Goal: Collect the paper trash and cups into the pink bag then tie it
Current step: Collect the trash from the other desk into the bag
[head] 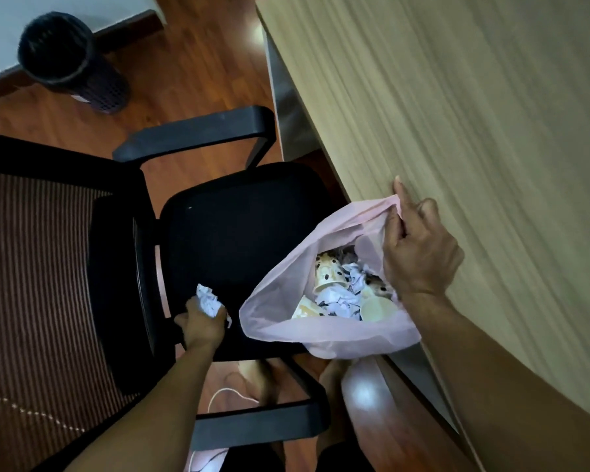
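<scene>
Mostly the wooden table [457, 131] fills the right side, cut off by the frame. The black office chair [239, 240] is cropped at the left. Between them the pink bag [276, 298] gapes open, partly covered by the right forearm. A black mesh wastebasket [65, 59] is blurred. Patterned paper cups [327, 272] lie half buried in crumpled sheets, their number unclear. The right hand [419, 253] pinches the bag's rim at the table edge, index finger straight. The left hand [201, 325], low over the seat, clutches a crumpled paper ball [206, 299].

Glossy reddish wood floor [191, 73], black office chair [239, 233], pale wood-grain desk [457, 114], dark mesh bin [72, 59] by white wall [31, 11].
</scene>
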Action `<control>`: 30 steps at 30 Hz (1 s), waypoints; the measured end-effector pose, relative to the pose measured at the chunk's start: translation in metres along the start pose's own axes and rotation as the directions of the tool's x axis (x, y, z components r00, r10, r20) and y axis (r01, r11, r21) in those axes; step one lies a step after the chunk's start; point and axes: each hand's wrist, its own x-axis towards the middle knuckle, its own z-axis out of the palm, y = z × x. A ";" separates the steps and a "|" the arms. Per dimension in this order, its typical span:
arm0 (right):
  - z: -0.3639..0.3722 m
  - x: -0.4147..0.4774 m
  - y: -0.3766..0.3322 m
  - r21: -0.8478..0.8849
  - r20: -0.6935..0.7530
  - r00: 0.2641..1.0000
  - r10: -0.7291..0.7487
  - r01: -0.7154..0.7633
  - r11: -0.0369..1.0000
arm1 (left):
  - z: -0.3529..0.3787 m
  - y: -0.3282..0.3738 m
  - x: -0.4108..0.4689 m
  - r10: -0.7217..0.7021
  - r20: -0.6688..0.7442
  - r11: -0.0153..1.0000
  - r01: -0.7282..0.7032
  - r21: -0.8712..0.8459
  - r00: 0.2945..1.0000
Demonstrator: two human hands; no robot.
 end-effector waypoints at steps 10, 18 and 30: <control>-0.002 -0.001 -0.003 -0.010 0.014 1.000 -0.001 0.001 1.000 | -0.065 0.142 -0.095 0.586 0.147 0.670 -0.374 -0.641 0.797; -0.006 0.000 -0.002 -0.011 0.037 0.999 -0.009 0.010 1.000 | -0.024 0.157 -0.161 0.686 0.529 0.708 -0.627 -0.325 0.500; -0.004 0.000 0.001 0.007 0.038 0.999 -0.010 0.010 1.000 | 0.003 0.133 -0.154 0.804 0.046 0.593 -0.797 -0.116 0.592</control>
